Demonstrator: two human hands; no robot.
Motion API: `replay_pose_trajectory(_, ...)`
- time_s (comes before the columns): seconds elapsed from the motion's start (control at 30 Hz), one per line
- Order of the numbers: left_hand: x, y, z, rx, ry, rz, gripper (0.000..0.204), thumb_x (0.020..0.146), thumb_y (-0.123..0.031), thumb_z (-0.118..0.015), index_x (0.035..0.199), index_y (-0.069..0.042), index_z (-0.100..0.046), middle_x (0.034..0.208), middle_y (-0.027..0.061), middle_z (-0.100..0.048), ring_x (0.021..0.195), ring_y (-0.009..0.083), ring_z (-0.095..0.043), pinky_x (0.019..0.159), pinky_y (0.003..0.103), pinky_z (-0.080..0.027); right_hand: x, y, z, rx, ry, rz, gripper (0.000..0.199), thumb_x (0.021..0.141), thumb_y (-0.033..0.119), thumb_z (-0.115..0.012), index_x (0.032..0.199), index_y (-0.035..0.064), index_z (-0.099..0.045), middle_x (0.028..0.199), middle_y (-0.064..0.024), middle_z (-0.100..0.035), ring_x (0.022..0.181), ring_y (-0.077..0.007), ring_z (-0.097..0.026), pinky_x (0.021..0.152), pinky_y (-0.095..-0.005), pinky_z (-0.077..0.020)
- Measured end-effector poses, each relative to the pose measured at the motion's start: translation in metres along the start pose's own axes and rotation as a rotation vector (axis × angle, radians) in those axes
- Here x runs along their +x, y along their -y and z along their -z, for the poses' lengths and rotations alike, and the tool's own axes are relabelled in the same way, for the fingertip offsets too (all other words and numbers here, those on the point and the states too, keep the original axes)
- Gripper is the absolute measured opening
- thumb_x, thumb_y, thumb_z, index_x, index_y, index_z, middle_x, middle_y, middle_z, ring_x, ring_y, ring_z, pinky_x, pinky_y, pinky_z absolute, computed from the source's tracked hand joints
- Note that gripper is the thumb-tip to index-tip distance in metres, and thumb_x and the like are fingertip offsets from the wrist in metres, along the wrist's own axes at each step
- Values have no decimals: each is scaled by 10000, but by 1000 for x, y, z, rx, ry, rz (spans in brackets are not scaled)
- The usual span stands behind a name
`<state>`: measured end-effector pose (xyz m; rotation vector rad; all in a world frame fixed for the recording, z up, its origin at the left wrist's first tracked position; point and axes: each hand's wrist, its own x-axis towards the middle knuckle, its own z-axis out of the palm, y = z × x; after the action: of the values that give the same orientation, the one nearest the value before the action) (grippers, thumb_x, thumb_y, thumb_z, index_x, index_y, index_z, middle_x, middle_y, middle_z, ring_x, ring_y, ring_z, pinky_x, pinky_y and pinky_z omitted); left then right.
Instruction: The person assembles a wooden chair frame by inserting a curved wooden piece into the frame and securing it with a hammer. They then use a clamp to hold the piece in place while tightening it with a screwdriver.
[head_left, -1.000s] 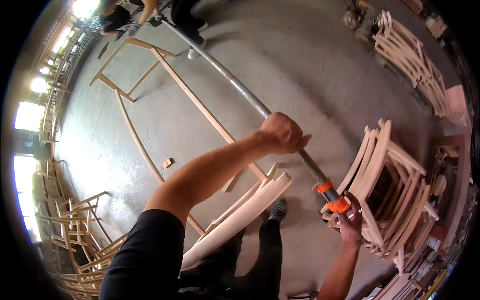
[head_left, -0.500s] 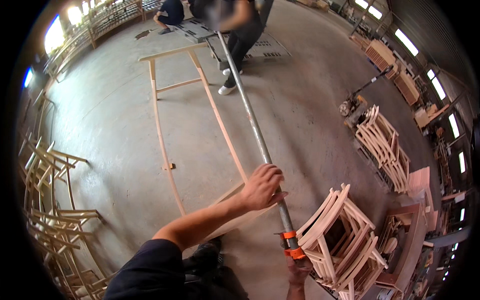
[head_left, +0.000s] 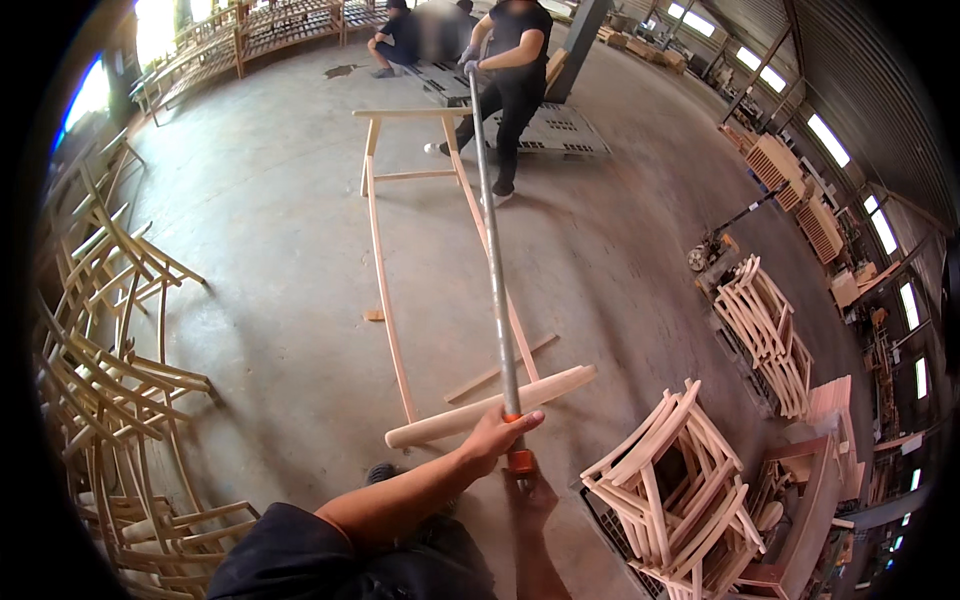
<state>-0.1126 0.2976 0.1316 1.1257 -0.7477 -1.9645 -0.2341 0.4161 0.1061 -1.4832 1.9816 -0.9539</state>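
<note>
A long grey pipe clamp [head_left: 498,270] runs away from me above a pale wooden frame [head_left: 383,290]. My left hand [head_left: 497,435] closes round the pipe just by its orange clamp head [head_left: 520,462]. Below that head, my right hand [head_left: 530,500] grips the clamp's near end; its fingers are partly in shadow. The frame has two long rails joined to a crosspiece at each end, and the near crosspiece [head_left: 490,405] lies just beyond my left hand. At the far end, a co-worker [head_left: 512,60] in dark clothes holds the pipe with both gloved hands.
Stacked wooden chair frames [head_left: 670,490] stand close on my right, and another stack [head_left: 765,330] sits farther back by a pallet jack [head_left: 712,250]. More frames [head_left: 130,370] line the left. A loose wooden strip [head_left: 500,370] lies inside the frame. Grey pallets [head_left: 560,130] are behind the co-worker.
The pipe's near end has swung left over the frame, and my right hand moved with it. My left hand has slid down the pipe to the orange head. The co-worker now stands more upright.
</note>
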Motion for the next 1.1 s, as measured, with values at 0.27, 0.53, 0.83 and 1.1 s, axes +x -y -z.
replay_pose_trajectory(0.27,-35,-2,126,96,-345,-80,352,785,-211,-809,1021,5,-661,862,56,-630,762,141,-596,684,309,-509,-49,76,-110,62,87,130,462,930,221,-702,1348,53,-603,1228,-194,-685,1107,-341,-681,897,-406,-542)
replay_pose_trajectory(0.53,-83,0,294,-51,-396,53,282,836,-146,-790,1021,19,-655,875,117,-688,814,201,-690,701,339,-575,-104,127,-216,231,475,268,774,891,318,-745,1518,45,-383,1511,-267,-431,1318,-437,-511,1031,-461,-481)
replay_pose_trajectory(0.83,-134,33,409,-195,-406,20,281,865,-117,-711,1086,47,-655,1000,139,-712,900,243,-713,778,389,-588,-200,42,-326,779,656,-531,698,954,472,-670,1416,-8,-463,1407,-210,-533,1294,-329,-543,1064,-426,-461)
replay_pose_trajectory(1.1,-120,98,460,-294,-426,32,217,889,-94,-654,1060,37,-627,1129,191,-707,970,272,-706,819,422,-581,-224,29,-396,1321,926,-932,308,997,334,-662,1150,67,-654,995,-17,-669,893,-108,-623,809,-281,-494)
